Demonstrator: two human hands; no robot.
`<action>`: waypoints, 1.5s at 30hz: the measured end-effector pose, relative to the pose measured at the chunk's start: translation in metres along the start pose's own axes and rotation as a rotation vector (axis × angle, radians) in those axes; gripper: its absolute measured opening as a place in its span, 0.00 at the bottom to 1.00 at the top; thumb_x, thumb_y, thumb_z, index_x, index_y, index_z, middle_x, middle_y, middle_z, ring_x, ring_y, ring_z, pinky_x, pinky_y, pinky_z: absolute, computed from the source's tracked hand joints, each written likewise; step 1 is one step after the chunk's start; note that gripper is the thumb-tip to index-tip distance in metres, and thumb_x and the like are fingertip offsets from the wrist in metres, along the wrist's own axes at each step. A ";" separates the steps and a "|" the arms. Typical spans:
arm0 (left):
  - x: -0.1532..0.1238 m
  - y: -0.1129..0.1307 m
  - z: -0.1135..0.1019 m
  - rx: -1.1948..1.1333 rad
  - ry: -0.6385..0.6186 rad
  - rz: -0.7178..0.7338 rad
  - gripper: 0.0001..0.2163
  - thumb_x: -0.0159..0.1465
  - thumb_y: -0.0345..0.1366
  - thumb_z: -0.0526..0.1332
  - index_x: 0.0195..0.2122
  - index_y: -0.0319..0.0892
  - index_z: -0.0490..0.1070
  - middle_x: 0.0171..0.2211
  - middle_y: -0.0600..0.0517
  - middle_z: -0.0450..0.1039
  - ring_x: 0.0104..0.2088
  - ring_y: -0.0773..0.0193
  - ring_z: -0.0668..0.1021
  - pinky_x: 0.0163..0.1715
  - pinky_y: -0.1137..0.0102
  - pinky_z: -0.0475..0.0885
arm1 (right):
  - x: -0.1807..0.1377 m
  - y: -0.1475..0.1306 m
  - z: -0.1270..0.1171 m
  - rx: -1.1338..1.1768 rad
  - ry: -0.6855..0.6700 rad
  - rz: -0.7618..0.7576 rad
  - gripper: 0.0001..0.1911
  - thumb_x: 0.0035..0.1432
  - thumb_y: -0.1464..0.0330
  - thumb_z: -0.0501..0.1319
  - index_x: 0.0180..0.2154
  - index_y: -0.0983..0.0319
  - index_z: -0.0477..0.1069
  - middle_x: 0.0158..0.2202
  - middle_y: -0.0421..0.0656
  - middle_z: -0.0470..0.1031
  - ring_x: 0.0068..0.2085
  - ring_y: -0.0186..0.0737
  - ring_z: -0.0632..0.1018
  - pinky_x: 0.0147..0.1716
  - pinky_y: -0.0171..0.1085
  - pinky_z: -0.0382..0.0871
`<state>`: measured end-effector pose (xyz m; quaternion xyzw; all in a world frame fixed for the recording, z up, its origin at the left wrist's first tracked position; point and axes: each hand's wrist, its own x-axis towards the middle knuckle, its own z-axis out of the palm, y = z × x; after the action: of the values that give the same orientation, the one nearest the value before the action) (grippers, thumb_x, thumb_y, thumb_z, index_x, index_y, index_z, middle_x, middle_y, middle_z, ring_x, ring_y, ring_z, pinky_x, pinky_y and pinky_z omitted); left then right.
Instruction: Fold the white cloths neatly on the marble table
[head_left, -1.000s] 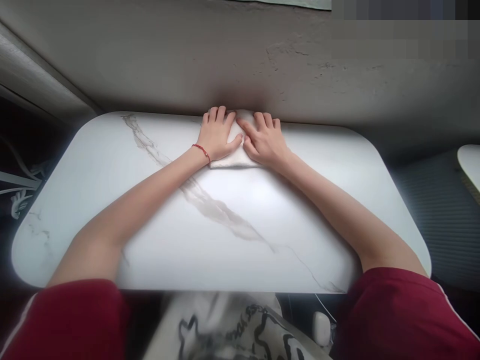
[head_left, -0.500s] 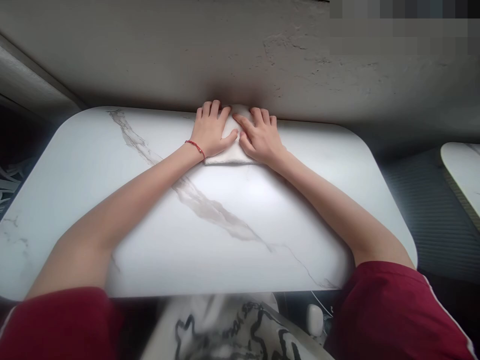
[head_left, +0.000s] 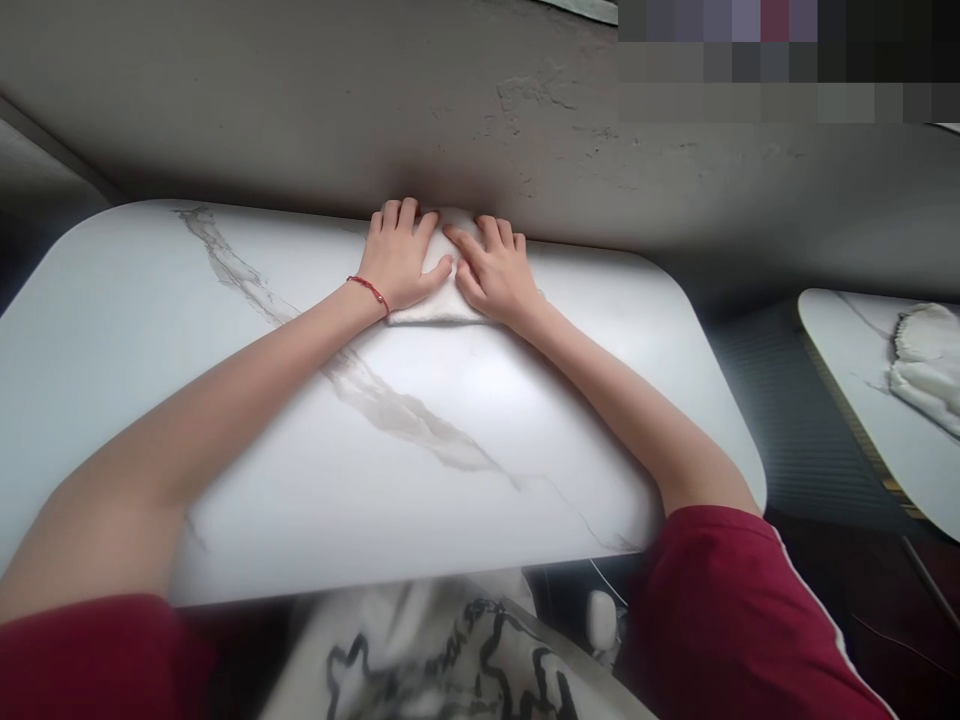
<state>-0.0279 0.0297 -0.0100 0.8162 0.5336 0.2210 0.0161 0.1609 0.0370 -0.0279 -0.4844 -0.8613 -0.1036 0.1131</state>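
Observation:
A small folded white cloth (head_left: 439,305) lies at the far edge of a white marble-patterned table (head_left: 375,440), close to the wall. My left hand (head_left: 400,258), with a red string bracelet on its wrist, lies flat on the cloth's left part with fingers stretched out. My right hand (head_left: 495,275) rests flat on the cloth's right part, fingers extended toward the wall. The two thumbs nearly meet over the cloth's middle. Most of the cloth is hidden under both palms.
A grey rough wall (head_left: 375,110) runs right behind the table. A second white table (head_left: 862,390) at the right carries a pile of white cloth (head_left: 930,360). A black-and-white patterned fabric (head_left: 450,650) lies below the table's near edge.
Both hands stay flat on the cloth. The view has swung to the right, which shifts the table left in the picture and brings the second table with its cloth pile into sight.

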 end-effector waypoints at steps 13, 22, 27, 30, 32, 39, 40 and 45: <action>-0.001 0.001 -0.001 -0.026 0.015 -0.014 0.29 0.66 0.53 0.51 0.61 0.39 0.65 0.59 0.34 0.63 0.62 0.33 0.63 0.59 0.43 0.57 | -0.001 -0.005 -0.008 -0.058 -0.025 -0.005 0.31 0.71 0.59 0.36 0.71 0.59 0.50 0.63 0.59 0.59 0.61 0.62 0.61 0.55 0.58 0.59; -0.002 0.007 -0.012 0.077 -0.032 -0.023 0.28 0.64 0.50 0.55 0.61 0.37 0.65 0.60 0.33 0.65 0.61 0.32 0.65 0.57 0.45 0.59 | -0.001 -0.010 -0.012 0.009 0.003 0.015 0.30 0.69 0.62 0.40 0.68 0.61 0.57 0.62 0.60 0.61 0.59 0.61 0.62 0.54 0.55 0.59; -0.010 0.020 -0.021 0.189 -0.063 -0.018 0.27 0.64 0.48 0.54 0.58 0.33 0.66 0.57 0.32 0.68 0.58 0.33 0.67 0.54 0.48 0.62 | -0.015 -0.018 -0.020 0.052 0.017 0.013 0.30 0.66 0.66 0.45 0.66 0.62 0.62 0.61 0.59 0.64 0.58 0.58 0.64 0.53 0.51 0.60; -0.023 0.043 -0.025 0.249 -0.083 -0.032 0.26 0.67 0.47 0.51 0.56 0.31 0.67 0.55 0.32 0.68 0.57 0.35 0.68 0.53 0.49 0.63 | -0.039 -0.024 -0.029 0.053 0.026 -0.001 0.29 0.65 0.67 0.47 0.65 0.64 0.63 0.60 0.60 0.65 0.57 0.58 0.64 0.52 0.51 0.61; -0.036 0.066 -0.029 0.284 -0.128 -0.021 0.24 0.68 0.45 0.49 0.56 0.31 0.67 0.55 0.32 0.69 0.56 0.37 0.69 0.51 0.51 0.64 | -0.062 -0.027 -0.038 0.046 0.024 -0.011 0.29 0.64 0.67 0.48 0.65 0.66 0.64 0.59 0.60 0.66 0.57 0.58 0.65 0.52 0.51 0.61; -0.100 0.145 -0.050 0.348 -0.360 0.177 0.23 0.70 0.43 0.49 0.55 0.31 0.71 0.52 0.33 0.71 0.49 0.43 0.71 0.45 0.52 0.68 | -0.174 -0.052 -0.080 -0.020 0.048 -0.028 0.29 0.63 0.67 0.49 0.62 0.70 0.67 0.58 0.65 0.66 0.57 0.62 0.66 0.50 0.53 0.66; -0.109 0.152 -0.051 0.351 -0.367 0.218 0.24 0.70 0.44 0.48 0.56 0.33 0.71 0.52 0.33 0.71 0.48 0.44 0.71 0.45 0.51 0.69 | -0.189 -0.057 -0.085 -0.047 0.070 -0.023 0.28 0.63 0.68 0.49 0.61 0.71 0.68 0.58 0.66 0.66 0.58 0.63 0.66 0.50 0.53 0.66; -0.133 0.171 -0.043 0.368 -0.323 0.373 0.28 0.70 0.46 0.48 0.64 0.31 0.65 0.57 0.32 0.71 0.51 0.43 0.72 0.48 0.51 0.70 | -0.230 -0.074 -0.098 -0.156 0.134 0.075 0.28 0.62 0.68 0.50 0.58 0.74 0.70 0.57 0.70 0.68 0.58 0.66 0.68 0.47 0.53 0.69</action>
<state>0.0594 -0.1697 0.0284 0.9138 0.3962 -0.0128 -0.0885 0.2231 -0.2152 -0.0076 -0.5157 -0.8223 -0.1981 0.1362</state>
